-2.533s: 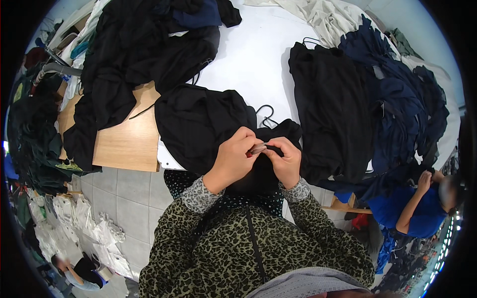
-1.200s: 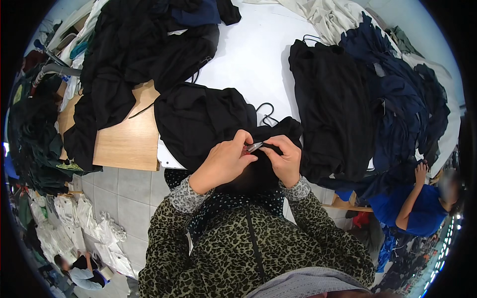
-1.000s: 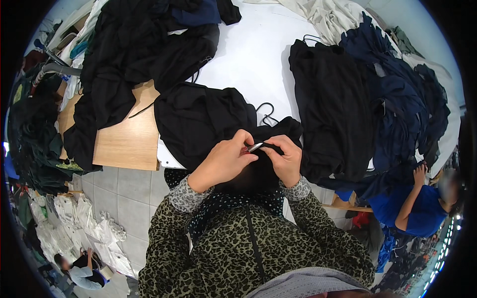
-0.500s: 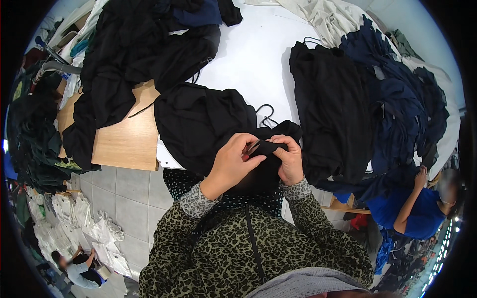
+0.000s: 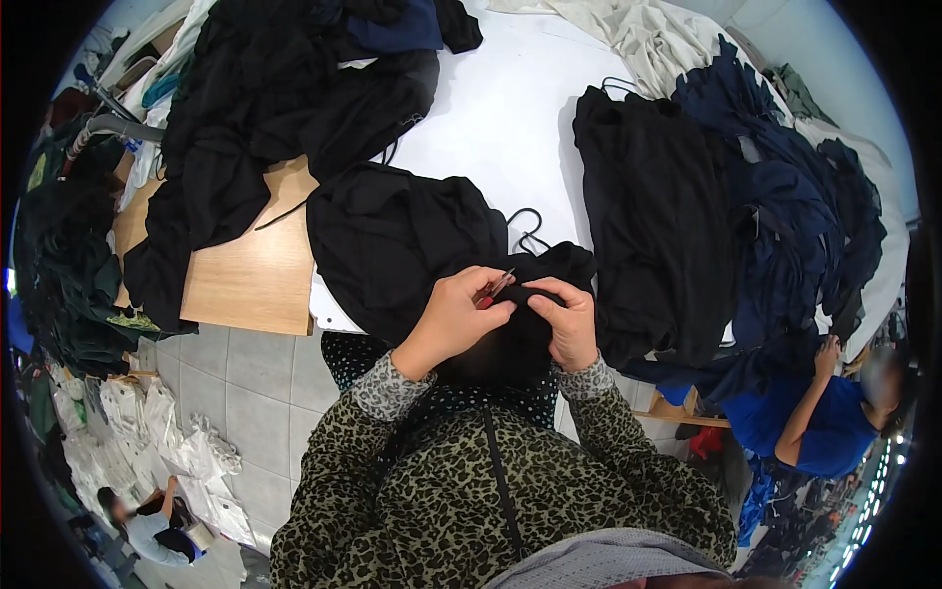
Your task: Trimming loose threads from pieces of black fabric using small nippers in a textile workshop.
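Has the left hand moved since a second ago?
Yes. The left hand has slid right toward the right hand, away from the wooden board.

Both hands (image 5: 510, 319) — black garment (image 5: 510, 344) between

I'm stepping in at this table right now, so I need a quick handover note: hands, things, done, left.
Left hand: closed on small red-handled snips, tip at the cloth.
Right hand: pinching a fold of the black garment.
The garment lies at the white table's near edge, a black pile just behind it, a dark stack to the right.
Done: cannot tell.
Left: probably finishing the trimming of this piece.
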The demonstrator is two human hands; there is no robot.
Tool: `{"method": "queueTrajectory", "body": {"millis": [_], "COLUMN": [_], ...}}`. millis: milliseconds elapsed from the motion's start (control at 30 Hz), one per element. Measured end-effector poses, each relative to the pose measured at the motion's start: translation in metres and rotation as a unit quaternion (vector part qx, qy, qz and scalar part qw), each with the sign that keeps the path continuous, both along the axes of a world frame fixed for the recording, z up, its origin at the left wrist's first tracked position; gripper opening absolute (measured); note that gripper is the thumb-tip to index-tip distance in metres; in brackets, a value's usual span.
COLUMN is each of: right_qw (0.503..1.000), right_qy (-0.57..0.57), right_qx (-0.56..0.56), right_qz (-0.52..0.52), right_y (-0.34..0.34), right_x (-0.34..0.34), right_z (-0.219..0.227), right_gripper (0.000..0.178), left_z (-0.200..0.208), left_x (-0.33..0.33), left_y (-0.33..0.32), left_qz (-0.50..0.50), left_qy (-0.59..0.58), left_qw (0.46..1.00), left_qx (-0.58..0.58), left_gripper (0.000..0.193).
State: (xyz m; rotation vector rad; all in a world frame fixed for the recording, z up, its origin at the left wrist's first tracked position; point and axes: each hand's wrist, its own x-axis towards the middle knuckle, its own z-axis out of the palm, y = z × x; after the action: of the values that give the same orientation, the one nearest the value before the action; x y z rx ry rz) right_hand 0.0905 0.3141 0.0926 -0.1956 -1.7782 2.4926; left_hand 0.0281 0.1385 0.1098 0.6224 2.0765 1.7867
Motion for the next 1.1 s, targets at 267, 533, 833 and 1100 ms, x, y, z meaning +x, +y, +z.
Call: {"method": "queueTrajectory", "body": {"millis": [267, 533, 833, 1100], "right_qw": [0.996, 0.978, 0.981, 0.992], "right_qy": [0.014, 0.066, 0.072, 0.058], "right_qx": [0.068, 0.191, 0.171, 0.094], "right_qz": [-0.047, -0.053, -0.054, -0.059], "right_y": [-0.004, -0.002, -0.001, 0.0], "right_x": [-0.001, -0.001, 0.0, 0.0], "right_z": [-0.002, -0.005, -0.007, -0.007], "right_gripper": [0.014, 0.015, 0.012, 0.014], "left_z": [0.008, 0.009, 0.006, 0.003], "left_x": [0.001, -0.009, -0.01, -0.009], "left_y": [0.002, 0.003, 0.004, -0.006], "left_qz": [0.04, -0.005, -0.022, 0.042], "left_qy": [0.094, 0.035, 0.003, -0.006], "left_qw": [0.994, 0.999, 1.0, 0.998], "left_qx": [0.033, -0.012, 0.003, 0.047], "left_gripper": [0.02, 0.013, 0.011, 0.011]}}
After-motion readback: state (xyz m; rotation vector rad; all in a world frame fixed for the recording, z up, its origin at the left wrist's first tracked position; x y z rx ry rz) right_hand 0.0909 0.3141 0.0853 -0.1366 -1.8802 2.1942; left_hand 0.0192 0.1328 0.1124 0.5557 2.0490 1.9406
